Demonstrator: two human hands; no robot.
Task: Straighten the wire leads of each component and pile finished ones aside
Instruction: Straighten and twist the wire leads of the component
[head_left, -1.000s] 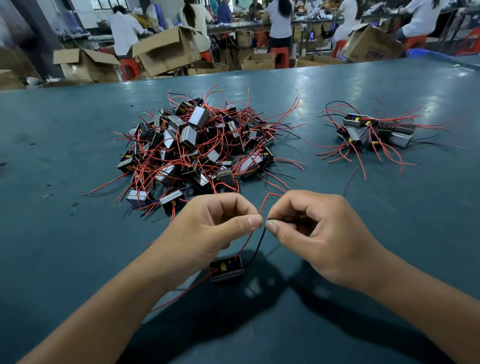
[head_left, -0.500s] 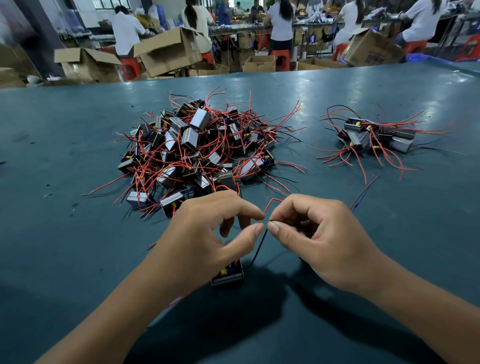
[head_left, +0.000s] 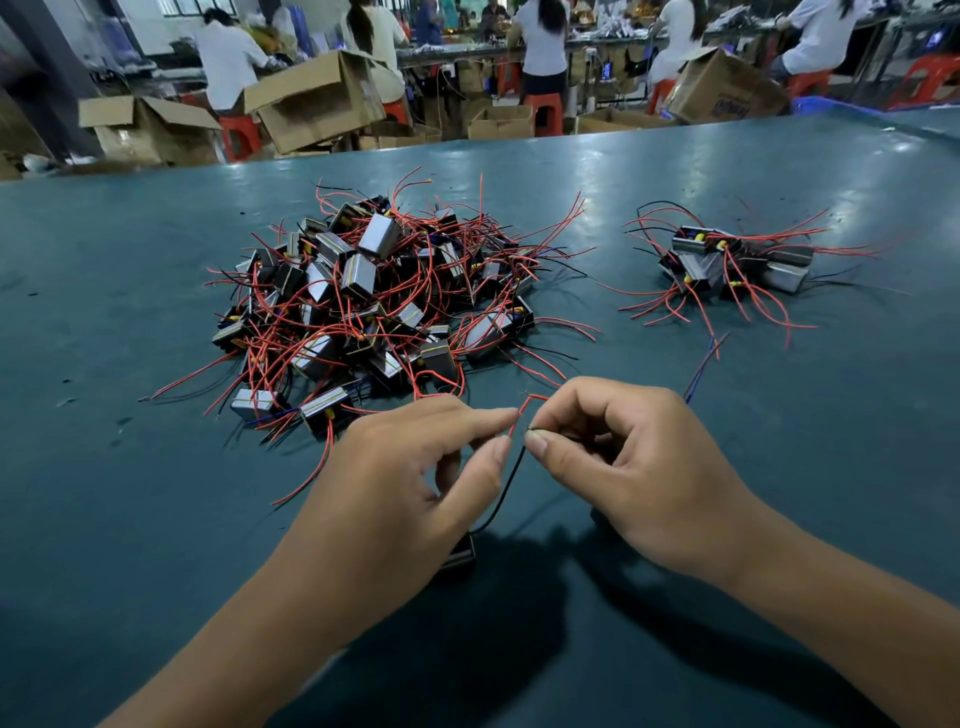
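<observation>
Both hands (head_left: 519, 467) pinch wire leads (head_left: 519, 415) above teal table (head_left: 779, 467), cardboard boxes (head_left: 317, 109) behind.

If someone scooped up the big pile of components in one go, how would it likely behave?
The big pile would probably lift as a clump: its red leads loop through one another. Those leads look thin and bendy, so fresh kinks seem likely. The blocky bodies lie loose and tilted, so some would likely tumble out.

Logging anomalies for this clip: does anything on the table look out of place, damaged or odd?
Nothing stands out. The big pile of components is a tangle of bent leads, the smaller pile lies apart to its right, and both hands, left and right, pinch wire leads above one component.
</observation>
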